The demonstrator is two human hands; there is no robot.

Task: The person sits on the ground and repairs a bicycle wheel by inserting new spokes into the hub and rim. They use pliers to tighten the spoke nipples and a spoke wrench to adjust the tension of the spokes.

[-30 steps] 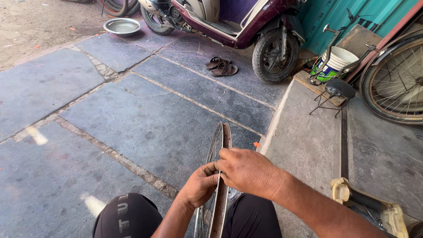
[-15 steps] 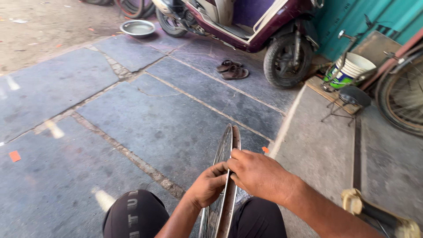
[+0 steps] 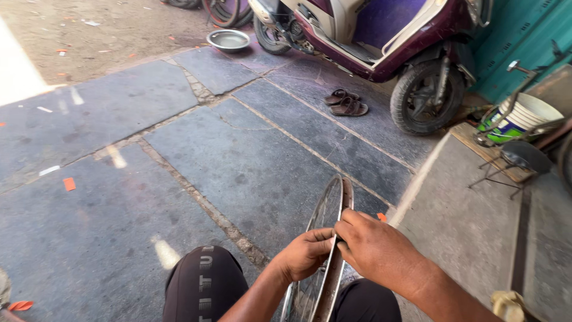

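Bicycle wheel rim (image 3: 333,226) upright between the knees, gripped by left hand (image 3: 304,255) and right hand (image 3: 375,247), near stone paving's (image 3: 250,161) right edge.

- Both forearms are bare up to the picture's lower edge; no sleeve, watch or band shows on either.
- The left hand (image 3: 304,255) and the right hand (image 3: 374,247) wear no gloves and no rings that can be made out.
- Below and left of the grip, the left knee (image 3: 202,286) is covered in dark, near-black trousers with pale block lettering down the leg.
- Below the grip, the right leg (image 3: 364,301) wears the same dark cloth.
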